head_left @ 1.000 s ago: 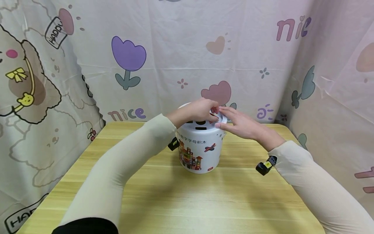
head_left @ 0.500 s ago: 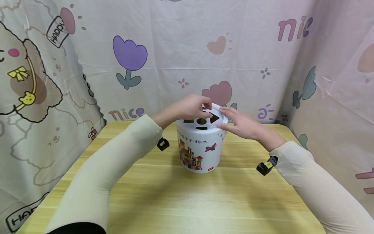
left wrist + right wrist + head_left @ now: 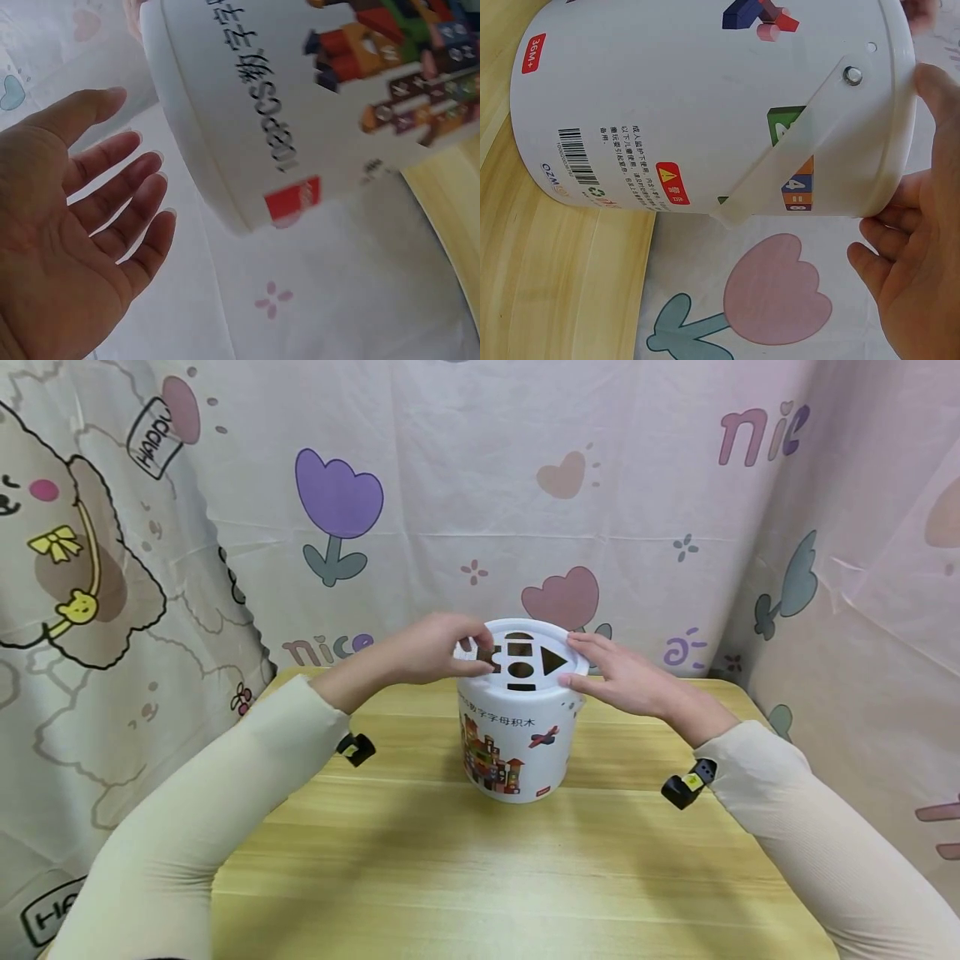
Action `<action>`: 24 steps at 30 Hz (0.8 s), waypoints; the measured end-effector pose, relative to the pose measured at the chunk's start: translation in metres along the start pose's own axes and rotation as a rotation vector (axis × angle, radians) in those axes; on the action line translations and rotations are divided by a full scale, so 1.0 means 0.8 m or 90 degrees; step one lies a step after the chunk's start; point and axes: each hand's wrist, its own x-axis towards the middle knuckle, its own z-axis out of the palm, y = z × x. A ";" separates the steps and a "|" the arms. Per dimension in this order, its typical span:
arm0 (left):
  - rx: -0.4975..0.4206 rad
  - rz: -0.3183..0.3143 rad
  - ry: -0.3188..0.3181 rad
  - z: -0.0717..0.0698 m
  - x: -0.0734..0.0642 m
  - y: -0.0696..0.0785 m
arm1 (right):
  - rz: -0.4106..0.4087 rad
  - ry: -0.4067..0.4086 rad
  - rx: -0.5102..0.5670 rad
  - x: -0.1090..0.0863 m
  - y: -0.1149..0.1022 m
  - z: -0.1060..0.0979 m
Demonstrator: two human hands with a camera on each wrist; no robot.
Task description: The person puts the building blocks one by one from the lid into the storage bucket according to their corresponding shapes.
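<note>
A white bucket (image 3: pixel 517 752) with printed toy-block pictures stands upright on the table. Its round white lid (image 3: pixel 557 637) has several shaped cut-outs, including a triangle and a circle. My left hand (image 3: pixel 438 647) is over the left edge of the lid, fingers loosely curved. In the left wrist view this left hand (image 3: pixel 82 217) holds nothing and shows a gap to the bucket wall. My right hand (image 3: pixel 618 677) rests against the lid's right rim, thumb and fingers spread. The right wrist view shows the right hand (image 3: pixel 922 255) touching that rim, some fingertips partly hidden.
The wooden table (image 3: pixel 465 877) carries the bucket near its back edge. A patterned curtain (image 3: pixel 435 460) hangs behind and on both sides. A white strap handle (image 3: pixel 787 142) hangs on the bucket's side. Black cameras (image 3: pixel 684 787) are worn on the wrists.
My left hand has moved left from the lid's middle to its left edge, uncovering the cut-outs. The right hand stays on the rim, and the bucket has not visibly moved.
</note>
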 end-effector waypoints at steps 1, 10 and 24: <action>-0.001 -0.001 0.001 0.000 -0.007 -0.003 | -0.001 0.001 0.000 0.000 0.000 0.000; -0.003 -0.027 0.010 0.000 -0.072 -0.032 | 0.005 0.001 -0.004 0.000 0.000 0.000; -0.018 -0.051 0.062 0.034 -0.171 -0.101 | 0.013 -0.002 -0.016 0.002 0.000 0.001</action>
